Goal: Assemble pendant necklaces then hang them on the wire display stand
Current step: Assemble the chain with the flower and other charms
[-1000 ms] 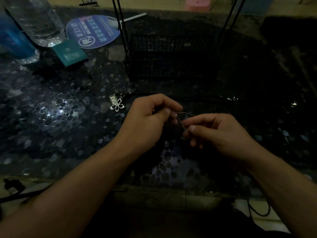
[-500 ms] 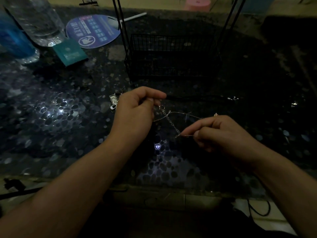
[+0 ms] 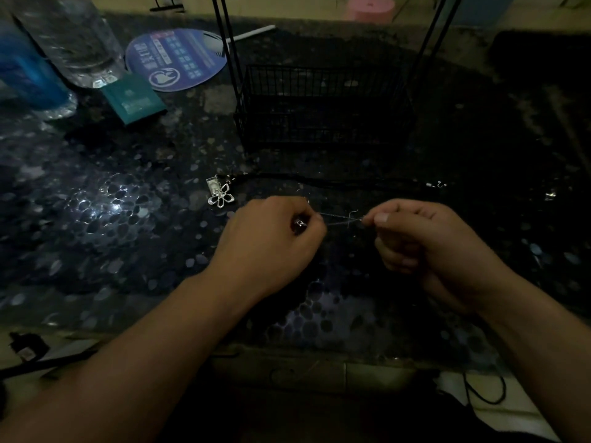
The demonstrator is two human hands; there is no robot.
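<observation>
A thin silver chain (image 3: pixel 340 216) runs taut between my two hands above the dark pebble-patterned table. My left hand (image 3: pixel 271 241) pinches its left end, where a small shiny clasp shows at the fingertips. My right hand (image 3: pixel 419 241) pinches the other end between thumb and forefinger. A silver flower pendant (image 3: pixel 221 196) lies on the table up and left of my left hand, tied to a black cord (image 3: pixel 335 182) that stretches right. The black wire display stand (image 3: pixel 323 107) stands behind, with a basket base and two upright rods.
At the back left are a clear water bottle (image 3: pixel 73 43), a blue bottle (image 3: pixel 22 68), a round printed fan (image 3: pixel 179 59) and a teal packet (image 3: pixel 134 99). The table's front edge (image 3: pixel 287 356) runs under my forearms. A black cable (image 3: pixel 486 391) lies below it at the right.
My hands drew apart and levelled out, pulling the chain from a slack dangling loop into a straight line. My left hand dropped lower and to the right, uncovering the flower pendant.
</observation>
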